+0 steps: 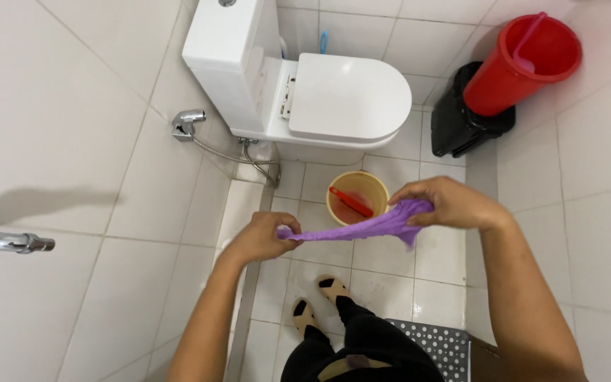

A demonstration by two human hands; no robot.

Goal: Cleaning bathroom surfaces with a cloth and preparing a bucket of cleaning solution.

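Both hands grip a purple cloth (pixel 369 228) stretched taut between them: the left hand (pixel 262 237) pinches its 9 o'clock end, the right hand (pixel 450 204) bunches the 3 o'clock end. Just past the cloth at 12 o'clock a yellow bucket (pixel 377 185) stands on the tiled floor, a white toilet (pixel 348 99) beyond.

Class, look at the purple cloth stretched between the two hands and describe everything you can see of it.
The purple cloth looks soft, thin and wrinkled. It is pulled into a twisted, nearly level band in the air above the white tiled floor, in front of a small yellow bucket. The left hand pinches one end; the right hand grips the bunched other end, a loose corner hanging below.
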